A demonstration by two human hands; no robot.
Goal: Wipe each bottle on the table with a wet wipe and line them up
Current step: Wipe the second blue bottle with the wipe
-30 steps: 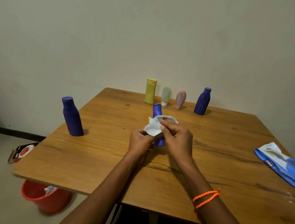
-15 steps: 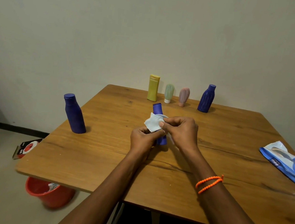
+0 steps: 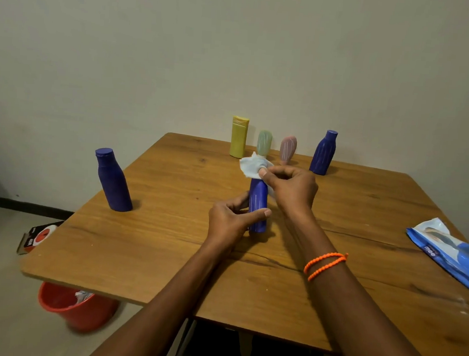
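A blue bottle (image 3: 258,205) stands upright mid-table. My left hand (image 3: 231,222) grips its lower body between thumb and fingers. My right hand (image 3: 291,189) pinches a white wet wipe (image 3: 252,165) over the bottle's top, which the wipe hides. Along the far edge stand a yellow bottle (image 3: 239,136), a green bottle (image 3: 264,142), a pink bottle (image 3: 287,149) and a ribbed blue bottle (image 3: 322,153). Another blue bottle (image 3: 112,181) stands alone near the left edge.
The wooden table (image 3: 166,242) carries a blue wet-wipe pack (image 3: 455,250) at the right edge. A red bucket (image 3: 77,307) with used wipes sits on the floor under the near-left corner, next to a small box (image 3: 38,236).
The wipe moved from the bottle's body up to its top with my right hand. My left hand slid down to the lower body.
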